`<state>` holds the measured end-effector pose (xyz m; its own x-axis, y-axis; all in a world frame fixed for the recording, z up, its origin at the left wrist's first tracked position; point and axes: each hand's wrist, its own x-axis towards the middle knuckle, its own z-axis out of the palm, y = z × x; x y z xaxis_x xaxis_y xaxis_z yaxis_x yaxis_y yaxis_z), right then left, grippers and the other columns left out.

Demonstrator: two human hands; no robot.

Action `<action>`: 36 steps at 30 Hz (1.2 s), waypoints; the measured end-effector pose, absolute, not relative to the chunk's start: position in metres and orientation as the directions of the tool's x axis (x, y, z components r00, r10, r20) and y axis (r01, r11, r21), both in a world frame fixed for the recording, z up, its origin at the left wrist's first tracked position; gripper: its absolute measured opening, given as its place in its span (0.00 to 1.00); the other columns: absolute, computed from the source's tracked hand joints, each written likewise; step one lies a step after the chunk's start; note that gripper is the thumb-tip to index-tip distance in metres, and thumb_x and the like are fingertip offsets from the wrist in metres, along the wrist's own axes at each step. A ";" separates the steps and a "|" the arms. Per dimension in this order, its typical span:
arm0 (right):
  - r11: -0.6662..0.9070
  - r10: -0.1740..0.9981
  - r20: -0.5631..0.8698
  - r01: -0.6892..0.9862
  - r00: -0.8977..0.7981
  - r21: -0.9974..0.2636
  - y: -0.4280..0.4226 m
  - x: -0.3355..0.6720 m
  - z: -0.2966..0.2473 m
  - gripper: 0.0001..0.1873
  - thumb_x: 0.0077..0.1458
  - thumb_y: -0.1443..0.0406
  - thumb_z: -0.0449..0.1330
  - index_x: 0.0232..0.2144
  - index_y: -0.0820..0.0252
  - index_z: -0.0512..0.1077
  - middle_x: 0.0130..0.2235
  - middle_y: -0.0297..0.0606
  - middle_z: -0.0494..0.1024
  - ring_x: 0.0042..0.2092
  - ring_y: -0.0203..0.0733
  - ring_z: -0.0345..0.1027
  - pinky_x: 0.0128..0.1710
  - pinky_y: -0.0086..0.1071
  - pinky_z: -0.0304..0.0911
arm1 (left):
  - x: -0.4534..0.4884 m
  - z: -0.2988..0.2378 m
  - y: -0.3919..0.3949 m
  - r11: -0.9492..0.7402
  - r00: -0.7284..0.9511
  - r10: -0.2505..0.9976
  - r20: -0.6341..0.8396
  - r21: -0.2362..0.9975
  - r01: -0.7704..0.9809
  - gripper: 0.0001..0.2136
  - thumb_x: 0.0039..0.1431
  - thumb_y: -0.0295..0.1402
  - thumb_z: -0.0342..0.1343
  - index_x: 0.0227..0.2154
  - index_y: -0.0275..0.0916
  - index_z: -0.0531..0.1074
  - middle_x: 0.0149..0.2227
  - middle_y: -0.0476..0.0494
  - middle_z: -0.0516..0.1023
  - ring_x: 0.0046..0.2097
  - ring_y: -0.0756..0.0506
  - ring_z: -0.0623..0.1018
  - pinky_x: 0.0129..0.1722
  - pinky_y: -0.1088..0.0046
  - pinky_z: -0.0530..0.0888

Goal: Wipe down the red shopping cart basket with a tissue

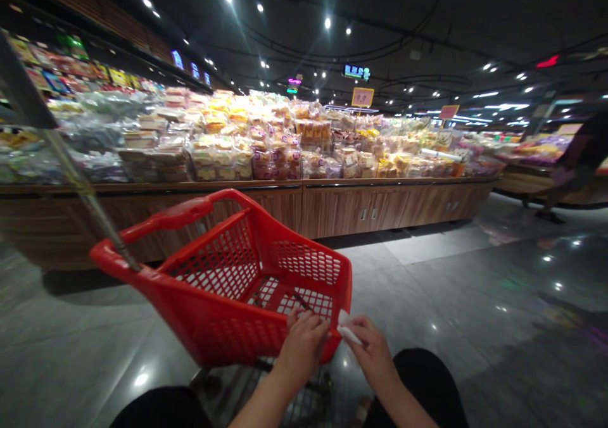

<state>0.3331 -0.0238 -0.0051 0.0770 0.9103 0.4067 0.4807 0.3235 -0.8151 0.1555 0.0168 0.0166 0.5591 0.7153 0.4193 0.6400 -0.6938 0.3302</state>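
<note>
Red plastic shopping basket [213, 327] stands in front of the wearer, mounted on a wheeled cart with a long metal pull handle [80, 184] rising toward the upper left of the view. Basket interior shows only its mesh floor and a thin dark object [303, 302], too small to identify, just beyond the left hand. Left hand [303, 347] is at the near rim of the basket, fingers curled over the edge and closed on it. Right hand [373, 355] lies just beside it, thumb and fingers pinched on a small white paper-like item [349, 333], exact kind unclear, which projects toward the left hand without clearly touching it. Hands are close together but apart. Wire lower rack [266, 402] of the cart shows below the basket. Black clothing covers both knees [427, 383] at the bottom edge.

Surroundings: supermarket aisle with polished grey stone floor [475, 289]. Long wooden display counter [380, 206] stands ahead, stacked with bagged bread and pastries [247, 152]. Yellow price sign [362, 97] stands above the stack. Another person [574, 162], dark-clothed, is walking at the far right.
</note>
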 end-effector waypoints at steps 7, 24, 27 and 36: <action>0.256 0.861 0.445 0.547 0.245 -0.797 0.017 0.359 0.000 0.10 0.49 0.68 0.58 0.34 0.59 0.78 0.33 0.40 0.77 0.36 0.45 0.71 0.38 0.36 0.67 | 0.156 0.017 0.010 -0.701 0.561 0.709 0.428 0.337 0.628 0.09 0.60 0.29 0.48 0.37 0.45 0.72 0.36 0.49 0.77 0.43 0.45 0.72 0.54 0.57 0.53; 0.233 0.847 0.478 0.646 0.233 -0.727 0.028 0.359 0.006 0.06 0.50 0.68 0.54 0.26 0.60 0.72 0.29 0.36 0.73 0.33 0.41 0.67 0.34 0.32 0.62 | 0.152 0.022 0.014 -0.734 0.601 0.679 0.422 0.350 0.583 0.08 0.59 0.29 0.49 0.35 0.45 0.73 0.34 0.50 0.77 0.41 0.46 0.72 0.54 0.57 0.54; 0.280 0.871 0.469 0.635 0.147 -0.720 0.007 0.346 0.003 0.06 0.50 0.69 0.55 0.25 0.58 0.71 0.28 0.35 0.73 0.32 0.40 0.67 0.33 0.30 0.62 | 0.149 0.023 0.014 -0.735 0.602 0.677 0.422 0.349 0.581 0.08 0.59 0.29 0.49 0.35 0.45 0.73 0.33 0.50 0.76 0.41 0.46 0.72 0.54 0.56 0.54; 0.259 0.854 0.486 0.660 0.185 -0.705 0.028 0.355 0.002 0.07 0.51 0.69 0.54 0.28 0.60 0.73 0.31 0.37 0.74 0.34 0.42 0.68 0.35 0.31 0.62 | 0.140 0.032 0.011 -0.732 0.617 0.681 0.394 0.374 0.569 0.07 0.58 0.33 0.49 0.34 0.44 0.72 0.34 0.49 0.76 0.42 0.45 0.72 0.54 0.55 0.54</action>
